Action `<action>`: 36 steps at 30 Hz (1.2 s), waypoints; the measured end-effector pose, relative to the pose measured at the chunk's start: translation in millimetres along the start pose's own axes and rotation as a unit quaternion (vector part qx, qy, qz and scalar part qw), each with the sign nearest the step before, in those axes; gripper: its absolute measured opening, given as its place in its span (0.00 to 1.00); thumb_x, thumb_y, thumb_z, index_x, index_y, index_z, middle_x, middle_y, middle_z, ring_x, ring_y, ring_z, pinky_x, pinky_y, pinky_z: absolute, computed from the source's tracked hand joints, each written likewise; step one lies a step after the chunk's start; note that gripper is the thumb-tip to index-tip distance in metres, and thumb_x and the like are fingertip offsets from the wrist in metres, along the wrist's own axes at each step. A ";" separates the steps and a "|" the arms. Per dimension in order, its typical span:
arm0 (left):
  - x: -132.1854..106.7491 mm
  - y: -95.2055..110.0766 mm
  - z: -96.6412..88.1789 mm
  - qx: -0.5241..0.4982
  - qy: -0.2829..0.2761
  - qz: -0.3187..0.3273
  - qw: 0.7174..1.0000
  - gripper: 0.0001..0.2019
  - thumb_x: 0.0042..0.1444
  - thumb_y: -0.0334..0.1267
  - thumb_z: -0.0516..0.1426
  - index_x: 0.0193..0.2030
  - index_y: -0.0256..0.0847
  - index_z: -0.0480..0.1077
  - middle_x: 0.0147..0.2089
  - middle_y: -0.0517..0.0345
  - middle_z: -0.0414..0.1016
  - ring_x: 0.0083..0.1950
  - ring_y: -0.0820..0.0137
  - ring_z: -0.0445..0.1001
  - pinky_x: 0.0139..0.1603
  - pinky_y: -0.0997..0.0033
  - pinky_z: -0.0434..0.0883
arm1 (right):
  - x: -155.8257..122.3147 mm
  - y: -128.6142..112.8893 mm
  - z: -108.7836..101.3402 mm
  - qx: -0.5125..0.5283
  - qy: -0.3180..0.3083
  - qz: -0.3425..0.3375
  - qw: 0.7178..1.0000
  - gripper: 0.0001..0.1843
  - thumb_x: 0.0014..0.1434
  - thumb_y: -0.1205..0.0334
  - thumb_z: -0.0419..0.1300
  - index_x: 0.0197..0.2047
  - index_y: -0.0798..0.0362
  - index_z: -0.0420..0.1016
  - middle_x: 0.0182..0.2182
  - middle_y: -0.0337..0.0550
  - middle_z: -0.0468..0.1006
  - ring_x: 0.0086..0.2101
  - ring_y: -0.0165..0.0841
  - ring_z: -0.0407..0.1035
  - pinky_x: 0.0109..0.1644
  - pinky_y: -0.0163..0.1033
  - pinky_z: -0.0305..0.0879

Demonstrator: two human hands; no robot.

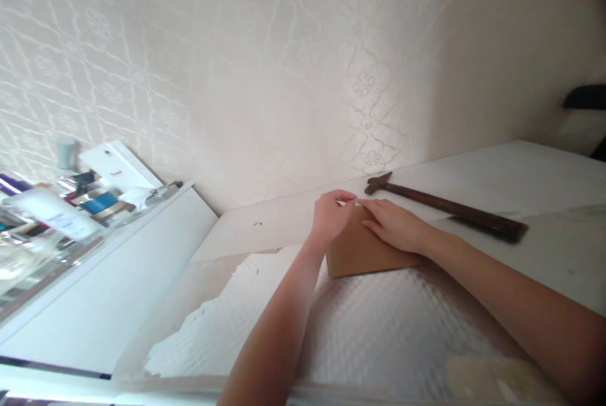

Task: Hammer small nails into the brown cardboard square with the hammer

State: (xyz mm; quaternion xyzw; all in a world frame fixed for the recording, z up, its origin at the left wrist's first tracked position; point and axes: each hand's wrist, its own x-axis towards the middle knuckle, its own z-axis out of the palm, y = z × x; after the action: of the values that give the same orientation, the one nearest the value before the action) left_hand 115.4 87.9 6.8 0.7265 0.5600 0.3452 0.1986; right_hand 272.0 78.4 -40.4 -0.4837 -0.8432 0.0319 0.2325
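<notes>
A brown flat board (364,248), perhaps cardboard, lies under both hands on the white surface. My left hand (331,213) is at its far left edge, thumb and forefinger closed in a pinch; what they hold, if anything, is too small to make out. Stretched over the board's far right part is my right hand (398,226), palm down, thumb apart from the fingers, its fingertips almost meeting the left ones. Just beyond the right hand rests a hammer (440,204) with a dark head and wooden handle, touched by neither hand.
Small dark bits (258,223) lie to the left on the white tabletop (284,220). A torn, quilted silvery sheet (213,324) covers its near part. At left, a white cabinet (118,286) carries bottles, a white tube (59,213) and a white box (120,166). A patterned wall (284,77) rises behind.
</notes>
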 end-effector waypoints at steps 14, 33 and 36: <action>2.5 -29.7 -2.1 0.065 -0.034 -0.040 0.997 0.09 0.49 0.31 0.56 0.34 0.42 0.77 0.36 0.59 0.80 0.38 0.71 0.75 0.45 0.73 0.70 | 1.9 -1.8 -0.5 -0.006 0.012 -0.005 1.000 0.23 0.61 0.61 0.48 0.58 0.58 0.62 0.51 0.57 0.71 0.51 0.43 0.65 0.53 0.48 0.63; 2.5 -41.0 0.5 0.017 -0.071 -0.044 0.996 0.07 0.48 0.34 0.57 0.33 0.41 0.77 0.33 0.58 0.79 0.36 0.71 0.75 0.41 0.72 0.70 | 1.7 -1.4 -0.1 -0.018 0.004 -0.013 1.000 0.24 0.61 0.60 0.46 0.58 0.60 0.62 0.51 0.56 0.71 0.51 0.43 0.65 0.53 0.48 0.62; 2.2 -40.0 -1.2 -0.007 -0.081 -0.052 0.995 0.07 0.48 0.33 0.57 0.33 0.40 0.77 0.34 0.57 0.79 0.36 0.71 0.75 0.42 0.73 0.70 | 3.2 0.3 -2.3 -0.037 0.017 -0.017 0.999 0.23 0.61 0.59 0.47 0.57 0.59 0.64 0.51 0.54 0.72 0.51 0.43 0.64 0.56 0.50 0.59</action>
State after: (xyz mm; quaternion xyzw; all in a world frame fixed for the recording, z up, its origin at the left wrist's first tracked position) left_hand 87.7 101.6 -18.8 0.7208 0.5767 0.2781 0.2657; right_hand 271.9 80.8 -37.3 -0.4778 -0.8479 -0.0121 0.2292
